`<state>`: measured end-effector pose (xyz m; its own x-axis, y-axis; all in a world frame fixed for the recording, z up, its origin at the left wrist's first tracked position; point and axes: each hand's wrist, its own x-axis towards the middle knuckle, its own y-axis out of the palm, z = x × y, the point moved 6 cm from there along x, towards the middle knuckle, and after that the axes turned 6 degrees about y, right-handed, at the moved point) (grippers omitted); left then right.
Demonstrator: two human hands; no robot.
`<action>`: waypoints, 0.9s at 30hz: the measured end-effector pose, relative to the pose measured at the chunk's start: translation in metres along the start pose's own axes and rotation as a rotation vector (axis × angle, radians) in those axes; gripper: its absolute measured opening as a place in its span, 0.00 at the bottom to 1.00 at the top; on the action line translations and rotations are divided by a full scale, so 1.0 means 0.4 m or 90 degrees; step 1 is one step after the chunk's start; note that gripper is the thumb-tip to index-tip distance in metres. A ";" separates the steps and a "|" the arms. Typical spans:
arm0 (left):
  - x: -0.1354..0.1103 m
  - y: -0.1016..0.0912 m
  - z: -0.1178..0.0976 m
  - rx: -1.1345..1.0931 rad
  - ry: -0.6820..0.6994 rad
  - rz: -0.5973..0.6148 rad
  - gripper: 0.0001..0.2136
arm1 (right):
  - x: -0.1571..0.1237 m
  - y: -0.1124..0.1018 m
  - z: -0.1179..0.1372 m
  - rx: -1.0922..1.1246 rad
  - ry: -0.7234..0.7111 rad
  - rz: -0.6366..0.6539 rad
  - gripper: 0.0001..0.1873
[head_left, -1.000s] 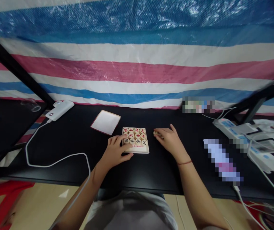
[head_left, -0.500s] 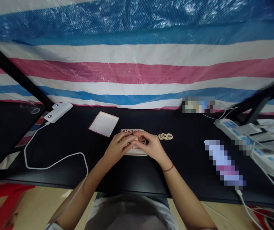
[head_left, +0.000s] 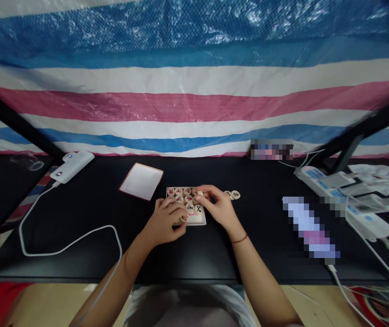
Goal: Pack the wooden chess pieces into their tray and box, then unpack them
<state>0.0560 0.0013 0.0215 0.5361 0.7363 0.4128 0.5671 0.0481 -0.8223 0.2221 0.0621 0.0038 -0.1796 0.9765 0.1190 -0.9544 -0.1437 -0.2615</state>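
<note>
A small wooden box (head_left: 201, 220) of round chess pieces with red and black characters lies on the black table (head_left: 265, 245). My left hand (head_left: 165, 222) curls over the box's near left corner and pinches a round piece at its fingertips. My right hand (head_left: 216, 206) rests on the box's right edge, fingers bent round another round piece. Two or three loose pieces (head_left: 232, 195) lie on the table just right of my right hand. The box's flat lid (head_left: 141, 181) lies to the left of the box.
A white power bank (head_left: 73, 161) with a looping white cable (head_left: 65, 247) sits at the left. A white power strip (head_left: 344, 202) with tangled cords lies at the right. A striped tarp (head_left: 194, 91) hangs behind the table. Black frame bars cross both upper corners.
My right hand came from the loose pieces on the right to the box. My left hand drew back to the near left corner with a piece in its fingers. The camera tilted slightly.
</note>
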 end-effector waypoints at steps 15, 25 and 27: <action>-0.035 0.000 0.046 0.048 -0.055 0.020 0.22 | -0.127 0.064 0.091 -0.160 -0.090 0.043 0.09; -0.043 -0.017 0.046 -0.007 -0.070 0.034 0.17 | -0.133 0.127 0.111 -0.396 -0.153 0.066 0.07; -0.043 -0.015 0.042 -0.011 -0.062 0.028 0.16 | -0.118 0.074 0.109 -0.371 -0.154 0.030 0.08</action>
<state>0.0332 -0.0004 0.0127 0.4980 0.7992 0.3366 0.5562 0.0034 -0.8311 0.1918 0.0048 0.0322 -0.3316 0.8977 0.2902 -0.6704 -0.0078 -0.7419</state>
